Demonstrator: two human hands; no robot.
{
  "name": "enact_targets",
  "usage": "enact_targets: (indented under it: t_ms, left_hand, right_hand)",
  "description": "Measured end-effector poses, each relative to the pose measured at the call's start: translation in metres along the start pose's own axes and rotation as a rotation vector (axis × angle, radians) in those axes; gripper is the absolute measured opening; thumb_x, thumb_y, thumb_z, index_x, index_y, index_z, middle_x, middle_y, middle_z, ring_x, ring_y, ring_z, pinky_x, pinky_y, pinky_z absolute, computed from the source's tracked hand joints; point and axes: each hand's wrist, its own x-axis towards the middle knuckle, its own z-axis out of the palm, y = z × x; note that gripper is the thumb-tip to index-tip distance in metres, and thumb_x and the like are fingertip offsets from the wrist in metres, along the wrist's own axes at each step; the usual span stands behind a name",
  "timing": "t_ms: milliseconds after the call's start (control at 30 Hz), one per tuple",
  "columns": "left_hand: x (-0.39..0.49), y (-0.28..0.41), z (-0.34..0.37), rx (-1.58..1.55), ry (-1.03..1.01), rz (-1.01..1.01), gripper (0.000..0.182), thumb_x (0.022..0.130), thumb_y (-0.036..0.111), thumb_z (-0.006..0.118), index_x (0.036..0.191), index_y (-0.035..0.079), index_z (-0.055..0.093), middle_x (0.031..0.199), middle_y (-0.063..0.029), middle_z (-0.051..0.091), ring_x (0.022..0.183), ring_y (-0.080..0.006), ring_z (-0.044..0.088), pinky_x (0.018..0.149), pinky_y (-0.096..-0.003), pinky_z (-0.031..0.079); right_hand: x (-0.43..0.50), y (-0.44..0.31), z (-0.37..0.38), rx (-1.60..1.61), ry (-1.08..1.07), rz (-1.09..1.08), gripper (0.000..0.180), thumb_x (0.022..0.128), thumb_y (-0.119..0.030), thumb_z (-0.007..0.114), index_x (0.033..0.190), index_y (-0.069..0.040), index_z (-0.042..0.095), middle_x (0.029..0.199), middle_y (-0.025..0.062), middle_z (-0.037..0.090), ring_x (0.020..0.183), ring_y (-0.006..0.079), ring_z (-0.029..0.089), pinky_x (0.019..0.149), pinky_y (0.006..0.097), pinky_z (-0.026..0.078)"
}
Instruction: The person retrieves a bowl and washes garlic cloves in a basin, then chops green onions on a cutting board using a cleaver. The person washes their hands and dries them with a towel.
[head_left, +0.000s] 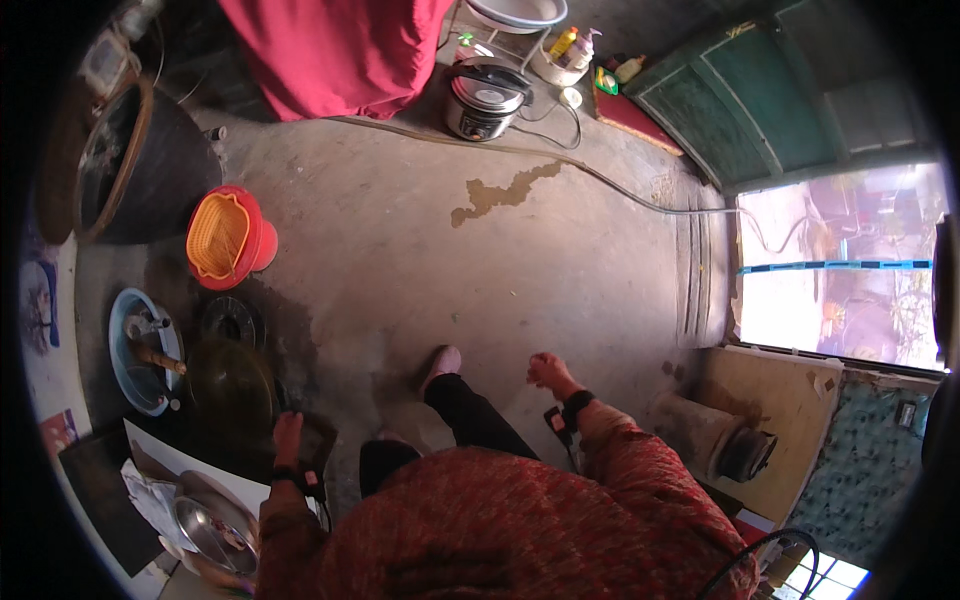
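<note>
My right hand (551, 375) hangs over the bare concrete floor (390, 247), ahead of my body. Its fingers are loosely curled and nothing shows in them. My left hand (288, 437) is low at my left side, beside a large dark round pan or lid (232, 386). No object shows in it, but its fingers are too small and dim to make out. A strap with a small device sits at each wrist. Behind the left hand, a stainless steel basin (214, 536) with something inside stands on a white-edged surface. One shoe (444, 361) is stepped forward.
A red bucket or basin (259, 244) holds an orange basket (219, 234). Nearby are a blue basin (120, 345) and a big dark vat (169, 165). A hose (465, 146) crosses the floor past an electric pressure cooker (486, 101) towards the bright doorway (832, 270). A cylindrical stove (697, 431) stands right.
</note>
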Motion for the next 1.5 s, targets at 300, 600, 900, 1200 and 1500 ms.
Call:
enact_targets:
  t_ms: [300, 600, 900, 1200, 1500]
  left_hand:
    - [0.098, 0.107, 0.027, 0.033, -0.176, -0.201, 0.034, 0.08, 0.028, 0.059, 0.099, 0.0, 0.056, 0.084, -0.0113, 0.061, 0.079, -0.0189, 0.057, 0.072, -0.033, 0.045]
    - [0.241, 0.218, 0.074, 0.062, -0.22, -0.039, 0.035, 0.08, 0.033, 0.053, 0.087, -0.002, 0.056, 0.078, -0.0167, 0.058, 0.075, -0.0296, 0.057, 0.066, -0.0409, 0.043]
    - [0.346, 0.319, 0.099, -0.089, -0.192, 0.099, 0.018, 0.08, 0.022, 0.053, 0.073, 0.006, 0.05, 0.069, -0.0054, 0.051, 0.06, -0.0195, 0.049, 0.049, -0.0371, 0.035]
    - [0.265, 0.444, 0.172, -0.275, -0.062, -0.661, 0.023, 0.082, 0.026, 0.053, 0.085, 0.003, 0.057, 0.071, -0.0031, 0.055, 0.057, -0.012, 0.052, 0.049, -0.0272, 0.041]
    - [0.24, 0.586, 0.216, -0.217, -0.257, -0.399, 0.024, 0.083, 0.032, 0.052, 0.076, 0.008, 0.053, 0.07, -0.0003, 0.054, 0.059, -0.0116, 0.053, 0.049, -0.0261, 0.041]
  right_hand:
    - [0.069, -0.19, -0.112, 0.344, 0.066, -0.198, 0.042, 0.084, -0.034, 0.052, 0.115, -0.006, 0.046, 0.091, 0.0081, 0.06, 0.08, 0.0195, 0.061, 0.068, 0.0325, 0.048]
    - [0.151, -0.405, -0.187, 0.588, 0.009, -0.296, 0.038, 0.086, -0.03, 0.051, 0.117, -0.009, 0.046, 0.092, 0.008, 0.06, 0.086, 0.0202, 0.059, 0.071, 0.0335, 0.048]
    - [0.273, -0.56, -0.249, 0.607, -0.02, -0.365, 0.029, 0.087, -0.026, 0.051, 0.112, -0.011, 0.049, 0.089, 0.0049, 0.061, 0.082, 0.0185, 0.061, 0.068, 0.0325, 0.048]
    - [0.427, -0.709, -0.32, 0.382, -0.112, -0.374, 0.031, 0.086, -0.026, 0.052, 0.112, -0.009, 0.049, 0.091, 0.006, 0.058, 0.081, 0.0174, 0.061, 0.066, 0.0309, 0.049]
    - [0.54, -0.791, -0.324, 0.264, 0.061, -0.337, 0.035, 0.079, -0.024, 0.062, 0.106, -0.005, 0.049, 0.086, 0.0041, 0.055, 0.071, 0.0147, 0.058, 0.054, 0.0292, 0.049]
